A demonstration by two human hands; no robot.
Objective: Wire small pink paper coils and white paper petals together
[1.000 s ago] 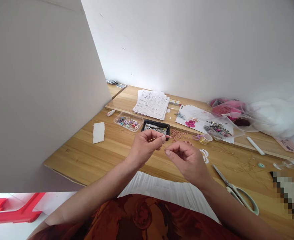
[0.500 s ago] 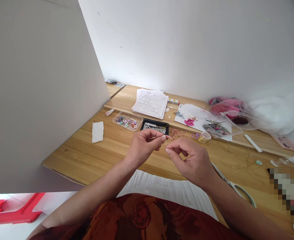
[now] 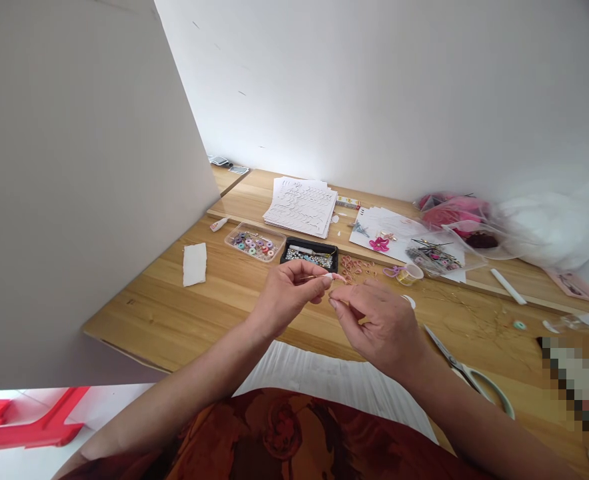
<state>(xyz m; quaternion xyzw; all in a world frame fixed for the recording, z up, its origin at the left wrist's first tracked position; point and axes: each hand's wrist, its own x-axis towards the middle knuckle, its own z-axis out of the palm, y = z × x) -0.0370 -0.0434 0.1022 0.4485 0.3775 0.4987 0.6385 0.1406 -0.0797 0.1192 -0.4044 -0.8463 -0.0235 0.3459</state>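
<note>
Wooden desk (image 3: pixel 139 313): left hand (image 3: pixel 289 293) pinches a fine needle (image 3: pixel 317 277); right hand (image 3: pixel 380 327), now nearer, half-curled, grip unclear.

No words can be read: the rows of marks on the stack of white paper sheets (image 3: pixel 300 208) and the print on the small yellow-labelled box (image 3: pixel 348 202) just beside it are too small to make out.

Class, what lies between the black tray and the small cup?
In the head view, small copper-coloured rings and a purple wire loop lie between the black tray and the small cup.
</note>
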